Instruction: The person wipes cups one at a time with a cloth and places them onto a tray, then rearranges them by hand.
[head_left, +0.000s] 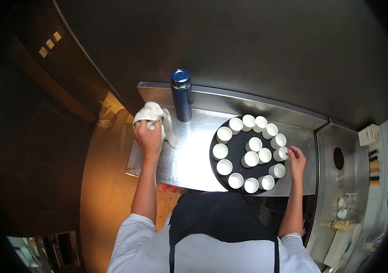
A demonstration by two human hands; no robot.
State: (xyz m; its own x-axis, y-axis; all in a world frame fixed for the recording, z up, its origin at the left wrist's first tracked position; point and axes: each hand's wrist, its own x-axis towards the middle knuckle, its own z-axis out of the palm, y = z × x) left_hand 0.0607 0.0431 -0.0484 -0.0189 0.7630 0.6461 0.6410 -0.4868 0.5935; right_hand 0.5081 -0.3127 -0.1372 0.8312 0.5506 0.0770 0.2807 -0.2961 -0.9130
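At the left end of the steel counter point(191, 175), my left hand point(148, 136) is closed on a white cloth point(150, 110), part of which hangs down to the right. My right hand point(296, 157) is at the right edge of a round black tray point(237, 157), its fingers at a white cup point(280, 154); whether they grip it I cannot tell. Several white cups stand in a ring along the tray's rim, and three more, one of them a middle cup point(249, 159), stand near its centre.
A blue flask point(182, 98) stands upright by the counter's raised back edge. To the right is a steel sink unit point(333, 182) with a dark round opening, glasses and small items. Yellow-and-black objects point(374, 168) line the right wall.
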